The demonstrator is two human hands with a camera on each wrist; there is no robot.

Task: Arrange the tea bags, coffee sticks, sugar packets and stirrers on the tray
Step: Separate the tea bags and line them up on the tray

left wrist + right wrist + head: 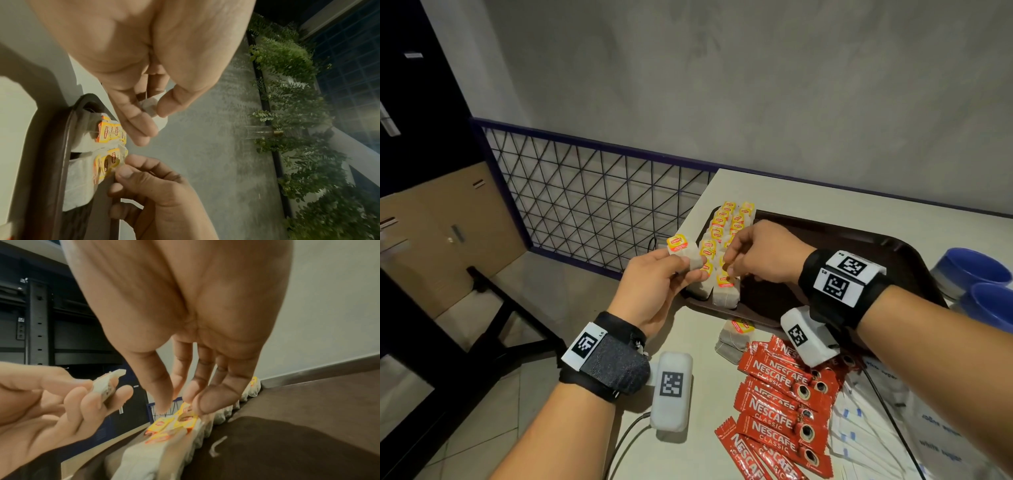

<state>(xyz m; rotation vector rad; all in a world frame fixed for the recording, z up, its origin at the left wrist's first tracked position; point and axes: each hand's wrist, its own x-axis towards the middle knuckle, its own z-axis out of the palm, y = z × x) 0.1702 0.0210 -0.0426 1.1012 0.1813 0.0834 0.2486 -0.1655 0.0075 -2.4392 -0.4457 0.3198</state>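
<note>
**A:** From the head camera, what do we see?

**B:** We see our left hand (654, 284) up in the air by the near left corner of the brown tray (859, 240). Its thumb and fingers pinch a tea bag (683, 251) with a yellow tag. Our right hand (760, 253) is over the tray, and its fingertips pinch the tag of the nearest bag in the two rows of tea bags (722, 240) that lie along the left side of the tray.

**A:** And on the table (825, 195)?

**B:** More tea bags (732, 337) sit just in front of the tray. Red coffee sticks (780, 407) lie nearer to us, and white sugar packets (866, 438) lie to their right. Two blue cups (976, 287) stand past the tray's right end.

**A:** What about the left wrist camera?

**B:** We see our left fingers (133, 112) and thumb curled on the white bag (153, 105). Our right hand (156, 188) pinches a yellow tag (109, 160) on the tray's rows.

**A:** And the right wrist camera?

**B:** Our right thumb (213, 399) and fingers squeeze a yellow tag (186, 414) on top of the row (164, 451). Our left hand (53, 404) holds its bag (108, 386) off to the side.
</note>
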